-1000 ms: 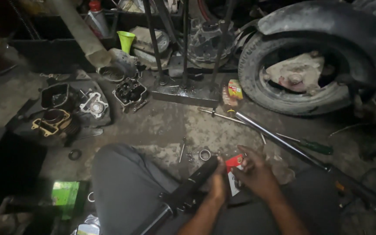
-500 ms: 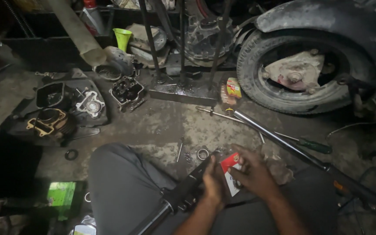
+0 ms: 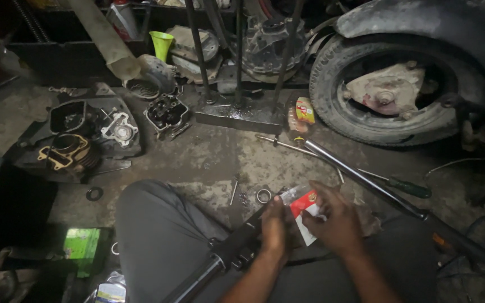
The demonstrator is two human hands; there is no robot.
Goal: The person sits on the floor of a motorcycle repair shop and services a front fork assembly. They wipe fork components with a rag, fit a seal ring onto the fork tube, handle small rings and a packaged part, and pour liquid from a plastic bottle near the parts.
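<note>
I sit on a concrete workshop floor with a black fork tube [image 3: 228, 255] lying across my lap. My left hand [image 3: 273, 227] and my right hand [image 3: 335, 224] both grip a small red and white plastic packet [image 3: 303, 206] just above the tube's upper end. The fingers of both hands pinch the packet's edges. A metal ring [image 3: 263, 196] and a bolt [image 3: 234, 189] lie on the floor just beyond my hands.
A scooter rear wheel [image 3: 391, 90] stands at the back right. A long steel rod [image 3: 360, 179] and a green-handled screwdriver [image 3: 408, 187] lie to the right. Engine parts [image 3: 85, 140] sit on a mat at left, a cylinder head [image 3: 166, 115] behind, a green box [image 3: 81, 244] near my knee.
Both hands stay on the packet; they have shifted slightly. The view has tilted a little, nothing else has moved.
</note>
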